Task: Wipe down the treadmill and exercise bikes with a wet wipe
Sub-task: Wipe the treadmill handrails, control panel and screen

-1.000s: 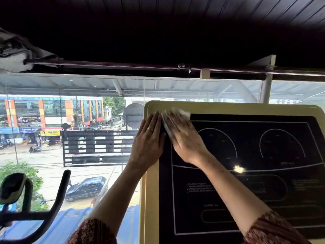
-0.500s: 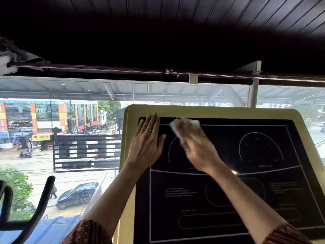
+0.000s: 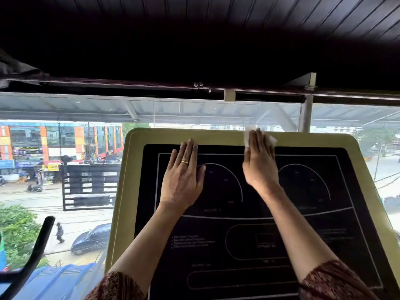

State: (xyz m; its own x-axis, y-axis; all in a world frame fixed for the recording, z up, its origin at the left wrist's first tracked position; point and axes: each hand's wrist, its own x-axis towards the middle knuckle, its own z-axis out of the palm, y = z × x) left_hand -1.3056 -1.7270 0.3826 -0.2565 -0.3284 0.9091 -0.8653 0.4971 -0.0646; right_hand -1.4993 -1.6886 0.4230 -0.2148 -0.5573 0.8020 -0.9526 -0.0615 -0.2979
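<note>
The treadmill console fills the lower right: a black panel with white outlines inside a pale yellow frame. My left hand, with a ring on one finger, lies flat on the panel's upper left, fingers straight. My right hand presses a white wet wipe flat against the top of the console, where the black panel meets the yellow frame. Most of the wipe is hidden under my fingers.
A black exercise-bike handlebar rises at the lower left. Beyond the console a large window looks down on a street with cars and shops. A dark ceiling and a rail run overhead.
My right hand has slid the wipe from the panel's upper left corner rightward to the middle of the top edge. My left hand has shifted right onto the black panel.
</note>
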